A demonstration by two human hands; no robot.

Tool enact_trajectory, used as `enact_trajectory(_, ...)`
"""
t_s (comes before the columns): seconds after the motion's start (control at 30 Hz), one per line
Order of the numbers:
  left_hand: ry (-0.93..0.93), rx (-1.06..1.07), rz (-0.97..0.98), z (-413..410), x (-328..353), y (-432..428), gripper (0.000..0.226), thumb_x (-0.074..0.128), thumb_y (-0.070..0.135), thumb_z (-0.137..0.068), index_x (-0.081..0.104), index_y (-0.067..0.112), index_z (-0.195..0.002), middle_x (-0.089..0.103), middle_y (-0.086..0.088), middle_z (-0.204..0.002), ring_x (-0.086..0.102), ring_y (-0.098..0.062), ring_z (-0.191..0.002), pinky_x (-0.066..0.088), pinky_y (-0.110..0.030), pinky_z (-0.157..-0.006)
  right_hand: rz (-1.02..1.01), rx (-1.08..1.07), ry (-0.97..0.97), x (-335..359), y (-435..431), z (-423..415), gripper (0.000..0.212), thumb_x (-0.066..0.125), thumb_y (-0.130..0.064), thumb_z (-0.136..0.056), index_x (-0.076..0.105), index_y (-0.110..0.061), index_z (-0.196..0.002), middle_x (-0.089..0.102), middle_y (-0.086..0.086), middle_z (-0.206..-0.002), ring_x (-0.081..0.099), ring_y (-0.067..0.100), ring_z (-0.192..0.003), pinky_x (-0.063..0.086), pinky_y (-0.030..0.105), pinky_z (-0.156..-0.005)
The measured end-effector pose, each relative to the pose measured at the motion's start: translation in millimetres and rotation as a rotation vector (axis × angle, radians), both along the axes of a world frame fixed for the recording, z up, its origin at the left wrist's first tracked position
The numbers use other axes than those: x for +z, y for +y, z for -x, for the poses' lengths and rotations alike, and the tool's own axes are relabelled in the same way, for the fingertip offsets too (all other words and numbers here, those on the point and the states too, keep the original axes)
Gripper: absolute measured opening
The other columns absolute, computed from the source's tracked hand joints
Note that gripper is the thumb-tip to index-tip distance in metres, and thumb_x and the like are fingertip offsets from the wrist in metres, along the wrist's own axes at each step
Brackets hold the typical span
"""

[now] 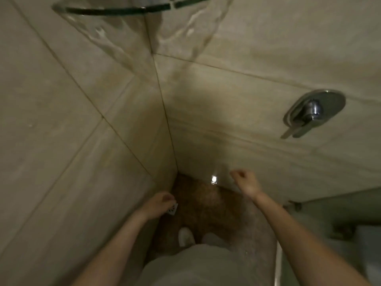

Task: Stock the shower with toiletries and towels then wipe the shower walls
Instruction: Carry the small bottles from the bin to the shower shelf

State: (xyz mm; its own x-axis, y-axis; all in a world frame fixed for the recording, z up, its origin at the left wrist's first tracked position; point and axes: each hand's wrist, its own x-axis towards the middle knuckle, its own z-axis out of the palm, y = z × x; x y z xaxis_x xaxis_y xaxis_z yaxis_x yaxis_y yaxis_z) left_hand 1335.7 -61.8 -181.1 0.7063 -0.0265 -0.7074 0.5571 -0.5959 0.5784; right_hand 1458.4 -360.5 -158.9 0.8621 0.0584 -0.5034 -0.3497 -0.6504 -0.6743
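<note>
Shower corner: stocking apparently not begun, both hands carry nothing.
Left hand [159, 203] at 7 o'clock, right hand [246, 182] at 5, fingers loosely curled, nothing held. One glass shelf [115, 11] at 12; two shower walls [61, 120]; one mixer handle [311, 112] at 3; one floor drain [173, 209]. No toiletries or towels seen; likely fetch them next.

- No word, label, brand or number can be read anywhere in the dim, blurred view.
- The tiled shower walls [257, 58] show only grout lines and veining.
- The chrome mixer handle [312, 112] shows no legible mark.
- The glass corner shelf [115, 10] shows only reflections.
</note>
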Motion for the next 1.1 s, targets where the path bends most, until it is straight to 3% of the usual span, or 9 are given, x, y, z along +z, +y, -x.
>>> enact_trajectory(0.1, 0.094, 0.001, -0.06, 26, -38, -3, 0.024, 0.061, 0.027, -0.099, 0.065, 0.019, -0.121, 0.067, -0.005, -0.121, 0.063, -0.018, -0.11, 0.051, -0.03, -0.095, 0.073, -0.052, 0.235, -46, -46, 46, 0.027, 0.057, -0.02, -0.1, 0.063, -0.019, -0.074, 0.067, 0.012, -0.078, 0.058, 0.021, -0.068, 0.048, 0.039, -0.075)
enact_trajectory(0.17, 0.111, 0.007, -0.174, 44, -61, -4, 0.026, 0.06, 0.021, -0.099, 0.065, 0.011, -0.123, 0.066, -0.008, -0.12, 0.063, -0.022, -0.111, 0.046, -0.024, -0.086, 0.103, -0.066, 0.345, -61, -73, 85, 0.012, 0.057, -0.017, -0.1, 0.065, -0.014, -0.092, 0.068, 0.015, -0.098, 0.064, 0.027, -0.091, 0.05, 0.04, -0.087)
enact_trajectory(0.23, 0.128, 0.014, -0.229, 60, -76, -5, 0.025, 0.06, 0.017, -0.099, 0.065, 0.008, -0.122, 0.067, -0.012, -0.117, 0.063, -0.024, -0.107, 0.042, -0.024, -0.08, 0.148, -0.082, 0.411, -72, -98, 128, 0.018, 0.057, -0.021, -0.1, 0.067, -0.01, -0.109, 0.068, 0.013, -0.107, 0.065, 0.028, -0.103, 0.05, 0.035, -0.087)
enact_trajectory(0.4, 0.119, -0.113, -0.258, 72, -87, -24, 0.017, 0.059, 0.013, -0.097, 0.07, 0.018, -0.108, 0.071, -0.008, -0.099, 0.067, -0.025, -0.097, 0.043, -0.026, -0.074, 0.186, -0.323, 0.494, -86, -146, 218, 0.027, 0.061, -0.025, -0.098, 0.067, -0.004, -0.114, 0.066, 0.012, -0.103, 0.062, 0.025, -0.09, 0.049, 0.031, -0.077)
enact_trajectory(0.6, 0.113, -0.432, -0.201, 57, -83, -77, 0.014, 0.058, 0.022, -0.098, 0.066, 0.026, -0.108, 0.067, 0.001, -0.104, 0.064, -0.018, -0.101, 0.047, -0.026, -0.079, 0.103, -0.583, 0.507, -94, -157, 294, 0.028, 0.059, -0.029, -0.096, 0.067, -0.011, -0.116, 0.07, 0.01, -0.113, 0.069, 0.028, -0.098, 0.055, 0.037, -0.087)
enact_trajectory(0.73, 0.066, -0.544, -0.221, 65, -72, -115, 0.011, 0.057, 0.025, -0.098, 0.064, 0.031, -0.104, 0.066, 0.005, -0.101, 0.063, -0.014, -0.094, 0.043, -0.023, -0.07, 0.0, -0.605, 0.522, -93, -138, 325, 0.021, 0.052, -0.024, -0.101, 0.062, -0.018, -0.119, 0.063, 0.002, -0.108, 0.061, 0.019, -0.097, 0.045, 0.024, -0.074)
enact_trajectory(0.83, 0.054, -0.619, -0.249, 73, -70, -140, 0.014, 0.055, 0.025, -0.1, 0.066, 0.027, -0.108, 0.069, 0.002, -0.103, 0.064, -0.012, -0.087, 0.044, -0.022, -0.065, -0.053, -0.644, 0.528, -99, -132, 353, 0.023, 0.054, -0.026, -0.099, 0.065, -0.018, -0.117, 0.064, -0.002, -0.108, 0.06, 0.017, -0.102, 0.044, 0.025, -0.086)
enact_trajectory(1.0, 0.091, -0.938, -0.291, 88, -61, -171, 0.011, 0.052, 0.036, -0.101, 0.061, 0.037, -0.108, 0.067, 0.003, -0.116, 0.062, -0.017, -0.108, 0.043, -0.025, -0.084, -0.14, -0.844, 0.48, -104, -143, 412, 0.024, 0.056, -0.03, -0.097, 0.069, -0.021, -0.115, 0.07, -0.001, -0.111, 0.064, 0.02, -0.109, 0.048, 0.03, -0.098)
enact_trajectory(1.1, 0.116, -1.136, -0.391, 84, -57, -204, 0.028, 0.049, 0.042, -0.101, 0.063, 0.029, -0.121, 0.066, 0.001, -0.122, 0.062, -0.021, -0.114, 0.045, -0.026, -0.087, -0.145, -1.014, 0.444, -96, -152, 455, 0.023, 0.056, -0.026, -0.096, 0.069, -0.019, -0.113, 0.07, 0.0, -0.109, 0.065, 0.021, -0.108, 0.049, 0.033, -0.098)
